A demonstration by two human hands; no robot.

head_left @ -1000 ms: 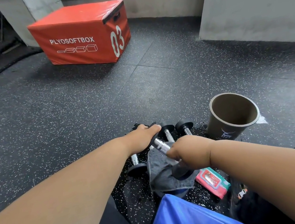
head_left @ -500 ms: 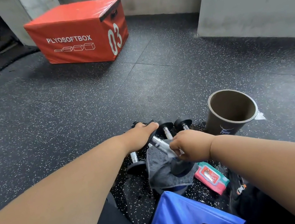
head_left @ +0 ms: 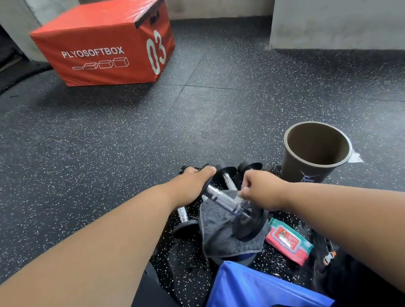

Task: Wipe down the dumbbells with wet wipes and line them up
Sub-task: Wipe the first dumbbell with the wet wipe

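Observation:
A black dumbbell with a knurled steel handle (head_left: 223, 200) stands tilted, its lower head resting on a grey cloth (head_left: 216, 233). My left hand (head_left: 192, 184) grips its upper head. My right hand (head_left: 257, 186) pinches a crumpled white wet wipe (head_left: 239, 196) just right of the handle. Other dumbbells lie on the floor behind and beside it: one at the left (head_left: 182, 219), two further back (head_left: 227, 173) (head_left: 249, 166). A red-and-green pack of wet wipes (head_left: 287, 243) lies to the right of the cloth.
A brown paper bin (head_left: 316, 154) stands open at the right. A red plyo soft box (head_left: 106, 42) sits far back left. Blue fabric (head_left: 254, 292) lies in front of me. Grey walls (head_left: 343, 0) close off the back right; speckled rubber floor surrounds everything.
My right hand has lifted off the lower end of the handle and moved up and right with the wipe, baring the steel handle. My left hand kept its hold.

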